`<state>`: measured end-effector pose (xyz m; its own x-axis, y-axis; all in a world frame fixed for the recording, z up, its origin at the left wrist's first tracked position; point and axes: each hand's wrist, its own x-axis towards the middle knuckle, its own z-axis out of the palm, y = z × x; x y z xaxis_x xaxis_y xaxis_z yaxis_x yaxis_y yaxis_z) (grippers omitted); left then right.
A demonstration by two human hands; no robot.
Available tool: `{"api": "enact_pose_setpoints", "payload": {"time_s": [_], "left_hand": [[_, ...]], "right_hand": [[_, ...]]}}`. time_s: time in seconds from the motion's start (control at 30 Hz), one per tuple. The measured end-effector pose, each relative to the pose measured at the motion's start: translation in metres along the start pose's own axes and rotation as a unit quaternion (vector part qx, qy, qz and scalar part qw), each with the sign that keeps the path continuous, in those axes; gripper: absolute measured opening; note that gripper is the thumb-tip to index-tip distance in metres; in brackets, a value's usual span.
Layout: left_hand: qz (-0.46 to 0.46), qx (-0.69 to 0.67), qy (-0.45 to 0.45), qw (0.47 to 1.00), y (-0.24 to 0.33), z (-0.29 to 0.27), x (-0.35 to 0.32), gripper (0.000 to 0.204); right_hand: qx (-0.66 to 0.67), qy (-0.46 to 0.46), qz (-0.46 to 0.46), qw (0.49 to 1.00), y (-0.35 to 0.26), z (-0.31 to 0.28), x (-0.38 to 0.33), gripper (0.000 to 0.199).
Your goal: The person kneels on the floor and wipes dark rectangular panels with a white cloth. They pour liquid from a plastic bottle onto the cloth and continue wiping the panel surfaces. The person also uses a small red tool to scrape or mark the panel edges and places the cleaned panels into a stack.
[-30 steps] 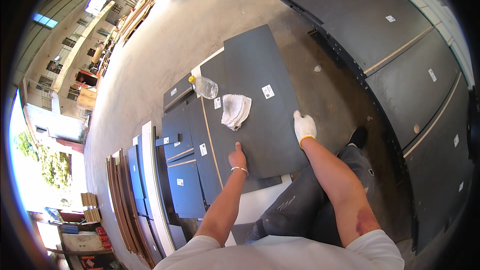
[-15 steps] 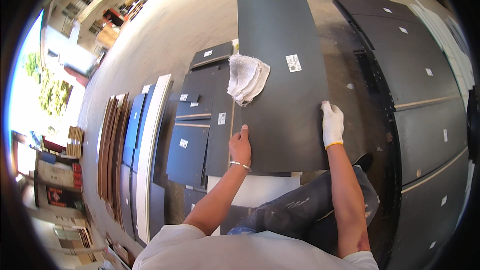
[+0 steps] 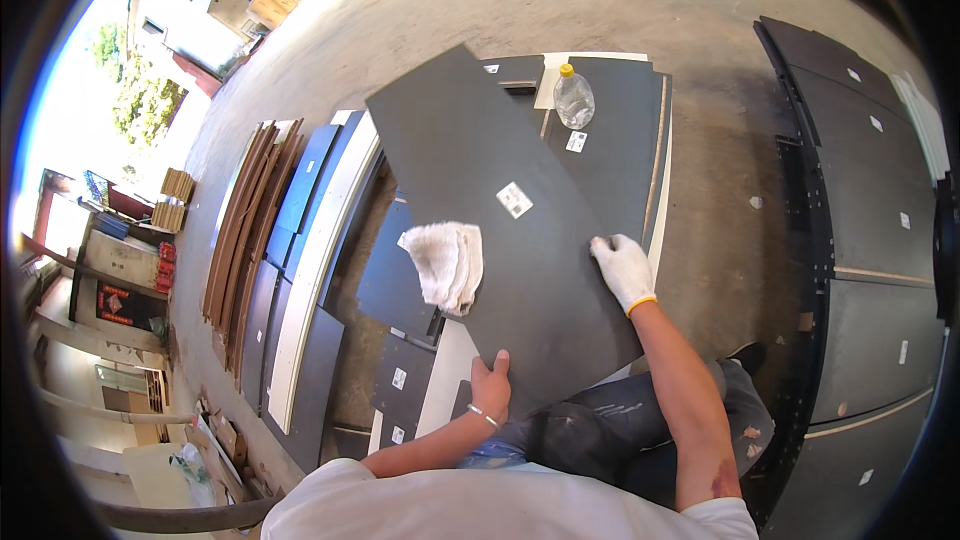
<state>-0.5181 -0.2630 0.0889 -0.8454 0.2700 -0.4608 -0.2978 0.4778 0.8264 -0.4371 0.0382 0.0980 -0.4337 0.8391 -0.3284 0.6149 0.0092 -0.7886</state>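
Observation:
A long dark grey board (image 3: 520, 270) lies slanted in front of me, its far end pointing left. My bare left hand (image 3: 490, 387) grips its near left edge, thumb on top and fingers hidden beneath. On the right edge, my right hand (image 3: 625, 272) in a white glove with a yellow cuff holds the board the same way. A folded white cloth (image 3: 445, 265) rests on the board's left edge, and a white label (image 3: 514, 200) is stuck near its middle. Beneath and beyond the board is a stack of dark panels (image 3: 615, 175).
A clear bottle with a yellow cap (image 3: 574, 98) stands on the stack's far part. Rows of dark labelled panels (image 3: 880, 210) lie to the right. Brown strips (image 3: 250, 230), blue panels (image 3: 305, 175) and a long white board (image 3: 325, 290) lie to the left.
The held board has turned counter-clockwise, its far end swinging left and closer. The cloth moved with it. The bottle and more of the stack beneath have come into view.

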Motion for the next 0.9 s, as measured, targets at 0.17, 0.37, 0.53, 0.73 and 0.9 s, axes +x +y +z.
{"api": "enact_pose_setpoints", "payload": {"time_s": [0.17, 0.37, 0.53, 0.73, 0.9], "left_hand": [[-0.081, 0.028, 0.023, 0.996, -0.028, -0.012, 0.007, 0.048], [-0.113, 0.032, 0.011, 0.993, -0.044, -0.006, 0.033, 0.052], [-0.224, 0.028, -0.060, 0.972, -0.036, 0.012, 0.058, 0.053], [-0.258, 0.046, -0.185, 0.947, -0.027, 0.062, 0.072, 0.063], [-0.283, 0.094, -0.272, 0.915, -0.025, 0.099, 0.077, 0.075]], "right_hand": [[-0.072, -0.058, 0.011, 0.996, -0.008, 0.030, 0.007, 0.059], [-0.113, -0.067, 0.035, 0.991, -0.006, 0.039, 0.016, 0.061], [-0.103, -0.076, 0.032, 0.991, 0.009, 0.036, 0.031, 0.061], [-0.165, -0.004, 0.044, 0.985, 0.050, -0.003, 0.043, 0.050], [-0.083, 0.029, 0.054, 0.995, 0.103, -0.055, 0.037, 0.044]]}}
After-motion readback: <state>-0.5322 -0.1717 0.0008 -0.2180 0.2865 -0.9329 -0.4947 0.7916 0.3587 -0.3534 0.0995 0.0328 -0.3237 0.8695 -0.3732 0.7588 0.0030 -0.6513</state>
